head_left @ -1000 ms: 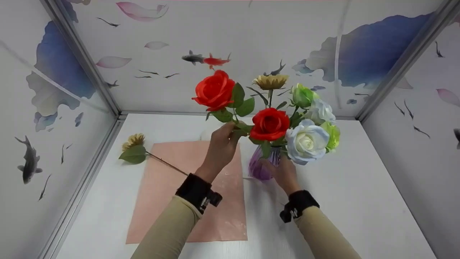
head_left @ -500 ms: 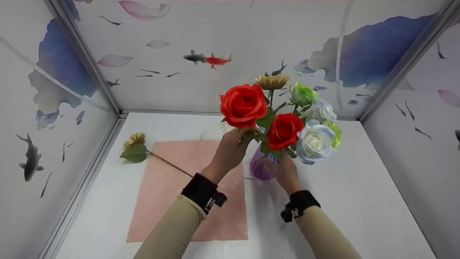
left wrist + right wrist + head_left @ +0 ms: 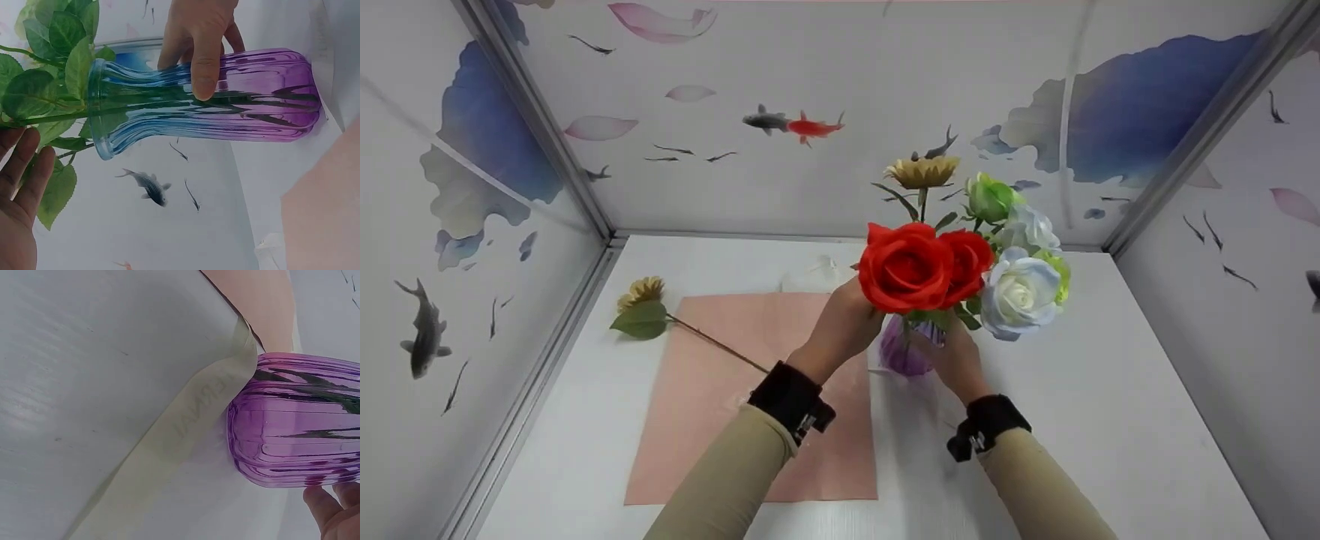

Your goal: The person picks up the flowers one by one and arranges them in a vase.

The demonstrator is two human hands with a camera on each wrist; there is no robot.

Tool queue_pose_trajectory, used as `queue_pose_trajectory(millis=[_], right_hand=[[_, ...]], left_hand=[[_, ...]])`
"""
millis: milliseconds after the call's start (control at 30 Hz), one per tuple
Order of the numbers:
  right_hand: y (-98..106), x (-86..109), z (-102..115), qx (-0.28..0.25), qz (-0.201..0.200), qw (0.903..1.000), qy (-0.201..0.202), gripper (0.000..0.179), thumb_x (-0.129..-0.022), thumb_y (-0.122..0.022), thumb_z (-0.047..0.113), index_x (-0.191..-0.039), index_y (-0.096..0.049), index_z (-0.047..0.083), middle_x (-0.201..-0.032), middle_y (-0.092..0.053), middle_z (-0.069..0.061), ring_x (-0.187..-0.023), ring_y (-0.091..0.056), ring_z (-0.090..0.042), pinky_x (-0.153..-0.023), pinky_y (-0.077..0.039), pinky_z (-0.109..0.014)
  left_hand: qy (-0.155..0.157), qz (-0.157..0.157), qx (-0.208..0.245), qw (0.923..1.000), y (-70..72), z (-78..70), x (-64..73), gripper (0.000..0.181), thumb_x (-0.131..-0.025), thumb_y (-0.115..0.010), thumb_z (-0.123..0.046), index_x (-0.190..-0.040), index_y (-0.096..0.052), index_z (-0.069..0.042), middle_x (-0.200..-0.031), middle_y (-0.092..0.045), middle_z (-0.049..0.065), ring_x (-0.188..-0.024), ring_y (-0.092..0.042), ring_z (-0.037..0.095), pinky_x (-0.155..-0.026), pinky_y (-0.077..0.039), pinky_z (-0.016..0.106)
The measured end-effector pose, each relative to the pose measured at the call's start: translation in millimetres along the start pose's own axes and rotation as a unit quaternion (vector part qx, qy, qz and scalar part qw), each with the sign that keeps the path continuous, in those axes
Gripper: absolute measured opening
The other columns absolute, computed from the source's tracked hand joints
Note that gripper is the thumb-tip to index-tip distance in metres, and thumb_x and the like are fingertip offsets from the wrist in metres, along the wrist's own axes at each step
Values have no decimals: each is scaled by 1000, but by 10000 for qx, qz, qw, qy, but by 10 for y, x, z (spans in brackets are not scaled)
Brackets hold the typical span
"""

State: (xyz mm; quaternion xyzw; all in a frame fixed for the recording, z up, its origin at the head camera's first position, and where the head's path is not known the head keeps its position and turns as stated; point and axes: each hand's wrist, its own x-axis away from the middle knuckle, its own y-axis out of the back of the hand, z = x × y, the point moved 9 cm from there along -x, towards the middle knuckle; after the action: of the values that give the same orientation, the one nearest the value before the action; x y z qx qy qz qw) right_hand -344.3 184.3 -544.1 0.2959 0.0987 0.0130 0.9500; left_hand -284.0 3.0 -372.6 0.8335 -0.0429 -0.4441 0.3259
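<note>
In the head view my right hand grips a ribbed glass vase, blue at the neck and purple at the base. Its thumb lies across the glass in the left wrist view. My left hand is at the vase's mouth, fingertips at the green stem of a red rose; the bloom partly hides this hand. Behind it sits a second red rose. A white rose, a green rose and a yellow sunflower also stand in the vase.
Another sunflower lies at the left, its stem across a pink sheet. A pale ribbon with lettering trails from the vase's base. Clear crumpled plastic lies behind the sheet. Printed walls enclose the white table.
My left hand has moved right and brought the red rose down towards the vase, in front of the other red rose. My right hand stays on the vase.
</note>
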Motion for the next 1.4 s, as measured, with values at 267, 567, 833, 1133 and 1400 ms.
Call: queue_pose_trajectory(millis=[267, 567, 833, 1133, 1400], right_hand=[[-10, -4, -23, -5, 80, 10000, -14, 71, -94, -76, 26, -153, -37, 15, -149, -52, -13, -141, -46, -35, -116, -35, -57], [-11, 0, -5, -35, 169, 9998, -65, 73, -95, -75, 26, -155, -34, 17, -155, -47, -8, -147, -40, -30, -119, -31, -55], [7, 31, 32, -117, 153, 9997, -124, 65, -94, -76, 34, -147, -44, 17, -145, -56, -7, -139, -49, -30, -115, -37, -54], [25, 30, 87, -72, 56, 9996, 272, 67, -94, -76, 32, -149, -42, 20, -148, -52, -5, -144, -44, -28, -118, -34, -54], [38, 29, 98, -286, 192, 9983, 465, 64, -93, -77, 29, -147, -43, 20, -146, -54, -4, -141, -47, -28, -116, -36, -55]], left_hand=[[16, 78, -303, 9995, -71, 19, 52, 17, -94, -67, 4, -110, -65, -2, -90, -68, 12, -82, -64, 25, -82, -59, 35], [779, 458, -208, 9957, -179, 156, 63, 29, -97, -67, -2, -126, -61, -3, -113, -69, 13, -103, -67, 24, -97, -55, 33], [1645, 793, 106, 9831, -309, 315, 99, 37, -98, -67, -9, -134, -57, -6, -124, -67, 10, -115, -65, 22, -105, -51, 34], [1853, 773, 171, 9795, -337, 351, 84, 43, -97, -69, -7, -137, -53, -6, -129, -64, 11, -122, -61, 23, -108, -48, 35], [1698, 644, 74, 9834, -367, 330, 65, 42, -98, -68, -9, -138, -54, -5, -130, -63, 12, -124, -62, 23, -107, -48, 33]])
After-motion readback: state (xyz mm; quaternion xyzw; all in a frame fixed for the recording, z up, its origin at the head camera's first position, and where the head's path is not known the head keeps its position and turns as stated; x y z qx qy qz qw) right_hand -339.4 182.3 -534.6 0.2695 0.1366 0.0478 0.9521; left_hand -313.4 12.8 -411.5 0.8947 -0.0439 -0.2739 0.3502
